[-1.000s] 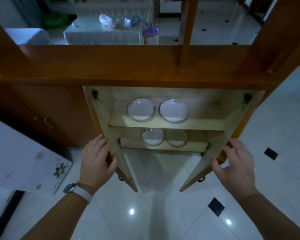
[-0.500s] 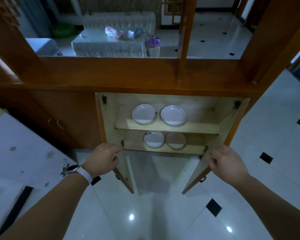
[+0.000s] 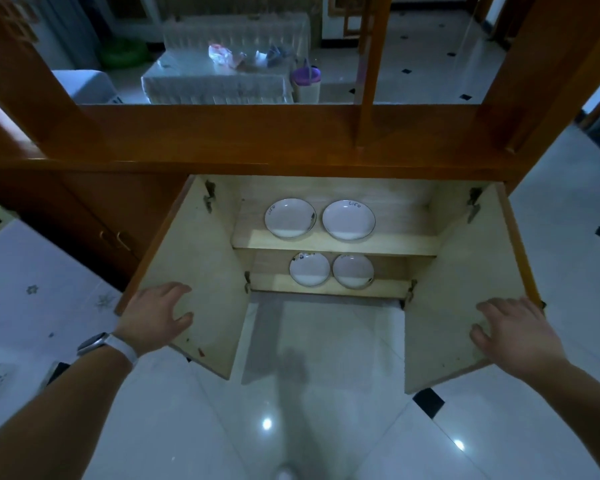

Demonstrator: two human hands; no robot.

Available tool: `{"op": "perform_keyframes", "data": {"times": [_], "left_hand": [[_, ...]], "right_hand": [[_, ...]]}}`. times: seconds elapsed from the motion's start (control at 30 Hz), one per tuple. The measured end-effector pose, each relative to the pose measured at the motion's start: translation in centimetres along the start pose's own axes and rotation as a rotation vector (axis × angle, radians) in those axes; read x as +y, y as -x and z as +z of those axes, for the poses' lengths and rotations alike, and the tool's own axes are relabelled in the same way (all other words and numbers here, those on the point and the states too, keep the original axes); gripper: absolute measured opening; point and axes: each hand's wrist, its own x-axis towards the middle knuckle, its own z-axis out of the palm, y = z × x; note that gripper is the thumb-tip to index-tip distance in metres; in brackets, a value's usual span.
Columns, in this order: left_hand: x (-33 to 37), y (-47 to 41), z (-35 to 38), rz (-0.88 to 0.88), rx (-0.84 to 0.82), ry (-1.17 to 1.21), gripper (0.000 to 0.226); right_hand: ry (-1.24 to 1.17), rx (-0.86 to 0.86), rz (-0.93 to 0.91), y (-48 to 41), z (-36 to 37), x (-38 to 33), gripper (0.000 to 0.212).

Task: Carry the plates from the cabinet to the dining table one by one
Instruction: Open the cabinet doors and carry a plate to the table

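The low wooden cabinet (image 3: 326, 188) stands with both doors swung wide. Two white plates lie on its upper shelf, one on the left (image 3: 290, 218) and one on the right (image 3: 348, 220). Two smaller plates sit on the lower shelf, left (image 3: 309, 269) and right (image 3: 353, 271). My left hand (image 3: 155, 315) rests flat on the inside of the left door (image 3: 201, 271), fingers spread. My right hand (image 3: 515, 336) lies flat on the inside of the right door (image 3: 461, 289). Neither hand holds anything.
A table with a white flowered cloth (image 3: 32, 306) lies at the left. Glossy white floor tiles (image 3: 309, 393) spread in front of the cabinet. Beyond the wooden divider stands a cloth-covered table (image 3: 219, 81) and a purple-lidded container (image 3: 305, 83).
Both doors have swung much wider. My hands, which gripped the door edges, now lie flat on the inner faces.
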Motion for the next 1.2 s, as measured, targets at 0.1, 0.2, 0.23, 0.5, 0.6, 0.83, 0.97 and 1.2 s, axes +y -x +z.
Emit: {"op": "perform_keyframes", "data": {"times": [0.1,0.2,0.23,0.5,0.6,0.83,0.97,1.2], "left_hand": [[-1.9,0.4,0.5,-0.157,-0.035,0.056,0.062],[-3.1,0.9,1.1,-0.217,-0.062,0.087,0.059],[-3.2,0.9,1.1,-0.210,-0.064,0.087,0.059],[-0.2,-0.4,0.8,-0.124,-0.056,0.090,0.057],[0.4,-0.4,0.9,-0.119,-0.083,0.075,0.058],[0.9,0.2,1.5,-0.130,-0.094,0.135,0.063],[1.7,0.2,1.4,-0.089,-0.084,0.133,0.058],[2.1,-1.2,1.5,-0.008,-0.064,0.106,0.073]], "right_hand": [[-0.026,-0.062,0.045,0.7,-0.1,1.0,0.049],[-0.021,-0.103,0.115,0.9,-0.2,2.0,0.056],[-0.016,-0.106,0.133,0.9,-0.3,2.3,0.057],[-0.086,-0.110,0.191,1.0,-1.3,2.7,0.055],[-0.113,-0.093,0.206,1.0,-1.5,2.3,0.054],[-0.132,-0.087,0.218,1.4,-1.6,0.6,0.054],[-0.144,-0.072,0.205,1.2,-1.8,-1.2,0.054],[-0.225,-0.021,0.162,0.0,-2.9,-6.2,0.055]]}}
